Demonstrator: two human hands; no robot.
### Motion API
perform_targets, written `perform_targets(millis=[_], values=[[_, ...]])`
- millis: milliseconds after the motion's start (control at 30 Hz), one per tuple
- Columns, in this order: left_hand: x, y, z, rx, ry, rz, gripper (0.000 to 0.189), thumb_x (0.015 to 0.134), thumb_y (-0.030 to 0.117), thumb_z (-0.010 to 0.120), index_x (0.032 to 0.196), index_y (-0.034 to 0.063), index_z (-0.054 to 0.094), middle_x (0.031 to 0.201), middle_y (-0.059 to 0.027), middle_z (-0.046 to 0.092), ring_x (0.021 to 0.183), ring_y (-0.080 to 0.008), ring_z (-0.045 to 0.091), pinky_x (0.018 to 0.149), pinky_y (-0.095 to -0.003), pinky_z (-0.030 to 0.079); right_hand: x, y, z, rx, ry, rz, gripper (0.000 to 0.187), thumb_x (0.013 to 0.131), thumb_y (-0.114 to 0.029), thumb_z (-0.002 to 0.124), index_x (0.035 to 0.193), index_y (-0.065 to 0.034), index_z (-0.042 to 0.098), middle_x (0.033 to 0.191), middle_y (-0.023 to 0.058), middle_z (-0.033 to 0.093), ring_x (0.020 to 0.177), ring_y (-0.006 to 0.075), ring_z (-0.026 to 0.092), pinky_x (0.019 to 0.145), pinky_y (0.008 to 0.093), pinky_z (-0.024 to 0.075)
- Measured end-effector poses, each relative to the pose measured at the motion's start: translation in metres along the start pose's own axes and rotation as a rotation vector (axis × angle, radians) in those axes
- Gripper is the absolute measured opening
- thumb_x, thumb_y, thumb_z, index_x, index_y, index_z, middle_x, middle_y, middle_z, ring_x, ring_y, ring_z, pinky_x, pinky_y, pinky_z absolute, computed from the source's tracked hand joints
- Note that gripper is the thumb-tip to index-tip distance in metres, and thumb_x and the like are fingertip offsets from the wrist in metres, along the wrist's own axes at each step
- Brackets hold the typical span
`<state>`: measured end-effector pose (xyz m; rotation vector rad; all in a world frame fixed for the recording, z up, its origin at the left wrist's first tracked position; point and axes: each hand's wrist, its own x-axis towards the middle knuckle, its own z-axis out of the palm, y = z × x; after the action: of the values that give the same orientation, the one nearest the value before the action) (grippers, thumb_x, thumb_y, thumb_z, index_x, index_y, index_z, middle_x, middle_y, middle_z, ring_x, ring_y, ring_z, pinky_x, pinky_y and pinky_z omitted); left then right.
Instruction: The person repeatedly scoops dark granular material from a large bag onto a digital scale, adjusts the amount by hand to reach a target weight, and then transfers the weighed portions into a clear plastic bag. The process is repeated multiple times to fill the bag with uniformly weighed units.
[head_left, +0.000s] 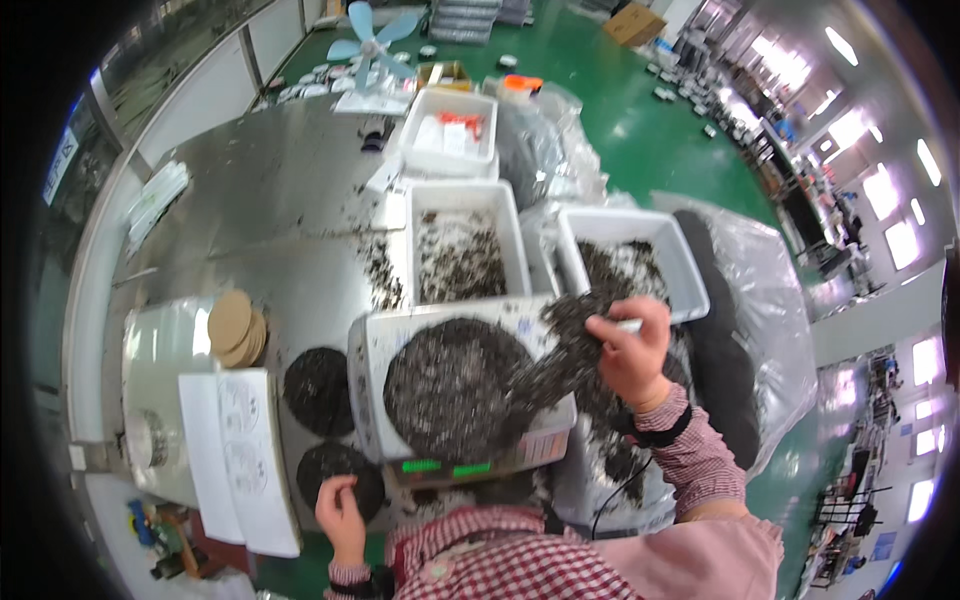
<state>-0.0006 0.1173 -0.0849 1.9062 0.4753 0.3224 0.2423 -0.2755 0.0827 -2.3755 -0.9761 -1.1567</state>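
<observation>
My right hand (637, 349) holds a loose clump of dark, leaf-like flakes (574, 326) above the right side of a digital scale (370, 405). A round, dark pile or disc (457, 386) covers most of the scale's top, and two green displays are lit on its front. My left hand (341, 514) rests at a dark round disc (330, 465) left of the scale; whether its fingers grip anything cannot be told. Another dark disc (319, 390) lies just beyond. Behind the scale stand a white plastic bin (523, 247) and a second white bin (694, 277), both with dark flakes inside.
Brown round discs (231, 326) are stacked at the left, near an open book with blank-looking pages (206, 457). A white tray with orange items (450, 161) stands farther back. Clear plastic bags (765, 300) with dark contents lie at the right. A blue-bladed fan (371, 46) is beyond the table.
</observation>
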Motion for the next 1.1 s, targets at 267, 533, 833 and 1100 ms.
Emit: perform_targets(millis=[267, 533, 833, 1100], values=[[-0.007, 0.042, 0.007, 0.071, -0.123, 0.214, 0.01, 0.093, -0.003, 0.055, 0.095, -0.0013, 0.065, 0.095, -0.012, 0.067, 0.092, -0.0244, 0.066, 0.083, -0.0318, 0.05, -0.135, -0.089, -0.05, 0.601, -0.634, 0.445, 0.025, 0.07, -0.001, 0.073, 0.092, -0.0041, 0.062, 0.087, 0.01, 0.063, 0.084, 0.0308, 0.061, 0.075, 0.04, 0.0497], [-0.001, 0.07, 0.033, -0.066, -0.161, 0.251, 0.012, 0.096, 0.001, 0.056, 0.104, -0.0013, 0.064, 0.103, -0.0076, 0.063, 0.092, -0.0172, 0.062, 0.083, -0.0294, 0.05, -0.205, -0.118, -0.036, 0.431, -0.829, 0.28, 0.022, 0.075, -0.01, 0.072, 0.096, -0.006, 0.066, 0.094, 0.0106, 0.062, 0.096, 0.032, 0.059, 0.081, 0.0446, 0.0475], [0.023, 0.051, 0.06, -0.177, -0.139, 0.196, 0.027, 0.096, 0.008, 0.059, 0.121, -0.0008, 0.055, 0.117, -0.0089, 0.058, 0.102, -0.0168, 0.059, 0.087, -0.0307, 0.05, -0.109, -0.095, -0.01, 0.323, -0.348, 0.518, 0.013, 0.082, -0.003, 0.061, 0.091, -0.0032, 0.07, 0.085, 0.0122, 0.066, 0.074, 0.0292, 0.065, 0.068, 0.0357, 0.0527], [0.028, 0.05, 0.057, -0.168, -0.105, 0.166, 0.03, 0.099, 0.016, 0.06, 0.123, -0.0003, 0.053, 0.118, -0.0093, 0.056, 0.101, -0.0159, 0.058, 0.086, -0.0306, 0.049, -0.107, -0.073, 0.05, 0.475, -0.226, 0.794, 0.021, 0.088, -0.008, 0.065, 0.108, -0.0027, 0.066, 0.097, 0.0139, 0.066, 0.087, 0.0252, 0.066, 0.078, 0.0335, 0.052]])
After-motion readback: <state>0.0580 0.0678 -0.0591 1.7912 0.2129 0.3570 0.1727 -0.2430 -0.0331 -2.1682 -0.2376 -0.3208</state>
